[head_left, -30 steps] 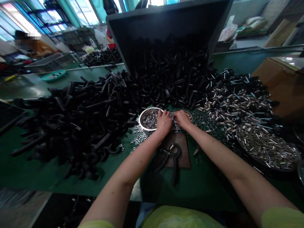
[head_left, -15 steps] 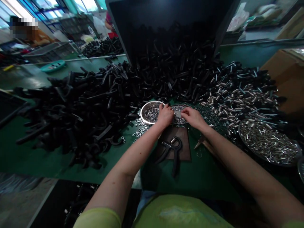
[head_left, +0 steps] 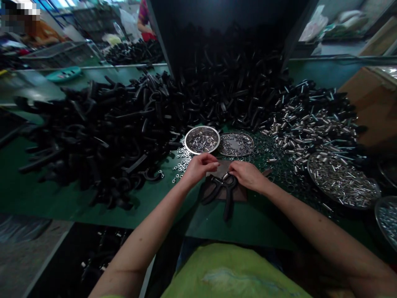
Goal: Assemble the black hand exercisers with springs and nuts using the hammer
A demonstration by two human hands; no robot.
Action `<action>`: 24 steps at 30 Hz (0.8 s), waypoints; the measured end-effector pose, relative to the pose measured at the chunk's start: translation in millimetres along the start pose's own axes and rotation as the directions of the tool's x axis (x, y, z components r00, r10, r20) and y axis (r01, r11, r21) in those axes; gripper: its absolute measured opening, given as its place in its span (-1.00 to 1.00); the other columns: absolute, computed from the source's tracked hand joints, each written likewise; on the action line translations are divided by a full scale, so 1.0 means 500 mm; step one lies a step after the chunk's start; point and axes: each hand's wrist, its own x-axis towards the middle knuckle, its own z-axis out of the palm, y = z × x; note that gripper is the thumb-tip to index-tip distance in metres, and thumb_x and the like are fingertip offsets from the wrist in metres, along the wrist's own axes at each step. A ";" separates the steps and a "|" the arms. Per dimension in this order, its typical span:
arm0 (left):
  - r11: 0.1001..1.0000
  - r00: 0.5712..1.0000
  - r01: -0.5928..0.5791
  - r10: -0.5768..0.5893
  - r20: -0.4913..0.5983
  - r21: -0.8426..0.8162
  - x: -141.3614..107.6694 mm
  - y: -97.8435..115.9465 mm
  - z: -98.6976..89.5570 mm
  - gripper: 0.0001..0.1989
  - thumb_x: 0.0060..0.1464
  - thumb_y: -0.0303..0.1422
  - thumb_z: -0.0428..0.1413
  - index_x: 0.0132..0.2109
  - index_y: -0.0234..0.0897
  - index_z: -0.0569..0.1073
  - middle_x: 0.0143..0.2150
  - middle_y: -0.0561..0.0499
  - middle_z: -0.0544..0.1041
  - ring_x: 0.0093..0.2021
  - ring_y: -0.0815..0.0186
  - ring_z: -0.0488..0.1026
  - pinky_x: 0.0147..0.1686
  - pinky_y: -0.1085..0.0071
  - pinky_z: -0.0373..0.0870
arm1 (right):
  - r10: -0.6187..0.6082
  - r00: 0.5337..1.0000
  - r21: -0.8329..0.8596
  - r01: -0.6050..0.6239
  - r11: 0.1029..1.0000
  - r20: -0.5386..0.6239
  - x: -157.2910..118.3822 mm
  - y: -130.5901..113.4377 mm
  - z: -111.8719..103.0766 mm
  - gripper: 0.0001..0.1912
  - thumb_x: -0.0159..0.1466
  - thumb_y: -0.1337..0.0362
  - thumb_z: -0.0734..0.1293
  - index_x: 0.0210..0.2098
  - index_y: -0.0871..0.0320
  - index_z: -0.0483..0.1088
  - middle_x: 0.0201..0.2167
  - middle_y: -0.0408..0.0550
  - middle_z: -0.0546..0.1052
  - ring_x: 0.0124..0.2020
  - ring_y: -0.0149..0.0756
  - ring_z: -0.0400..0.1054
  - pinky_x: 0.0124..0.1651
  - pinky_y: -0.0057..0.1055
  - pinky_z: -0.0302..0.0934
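Note:
A black hand grip [head_left: 228, 198] with a small metal spring at its top lies on a brown board [head_left: 240, 195], its two handles pointing toward me. Above its left side is my left hand [head_left: 201, 167], thumb and fingertips pinched together; what they hold is too small to make out. My right hand [head_left: 246, 174] is closed at the top right of the grip by the spring, its fingertips on something too small to tell. Just beyond the hands stand a round metal bowl [head_left: 186, 142] of small metal parts and a shallow tray [head_left: 236, 145] of small rings.
Black handles [head_left: 108, 132] are heaped at the left and back. Springs and bolts [head_left: 304, 124] form a pile at the right, beside a bowl of metal pins [head_left: 344, 182] and a cardboard box [head_left: 372, 103]. Loose nuts [head_left: 181, 165] lie left of the bowl. People sit farther back.
Both hands have come back toward me from the bowl and tray to the top of the black grip. The bowl and tray are now uncovered.

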 end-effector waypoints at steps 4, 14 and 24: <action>0.989 0.991 0.121 -0.125 -0.044 -0.084 -0.066 -0.033 -0.013 -0.76 -0.13 -0.27 0.26 -0.35 -0.33 0.44 -0.46 0.05 0.53 -0.43 0.37 0.48 -0.32 0.41 0.40 | 0.030 0.996 -0.135 -0.018 0.991 0.082 0.008 -0.018 -0.010 -0.84 0.30 0.34 0.15 -0.25 0.18 0.35 -0.23 0.03 0.49 -0.17 -0.23 0.36 -0.16 -0.40 0.14; 0.887 0.985 -0.137 0.169 -0.033 0.442 -0.094 -0.063 0.036 -0.90 -0.02 -0.31 0.21 -0.38 -0.25 0.52 -0.35 0.03 0.51 -0.27 0.29 0.41 -0.22 0.39 0.29 | 0.097 0.986 -0.148 -0.076 0.986 0.138 0.032 -0.041 -0.021 -0.85 0.29 0.32 0.13 -0.25 0.15 0.32 -0.19 0.03 0.51 -0.19 -0.18 0.40 -0.27 -0.39 0.13; 0.663 0.972 -0.094 0.224 -0.077 0.743 -0.089 -0.060 0.078 -0.94 -0.01 -0.29 0.22 -0.33 -0.13 0.54 -0.30 0.05 0.50 -0.19 0.24 0.35 -0.21 0.32 0.18 | 0.128 0.985 0.039 -0.133 0.990 0.120 0.039 -0.024 -0.010 -0.92 0.25 0.34 0.19 -0.30 0.16 0.31 -0.24 0.03 0.49 -0.18 -0.21 0.37 -0.21 -0.39 0.12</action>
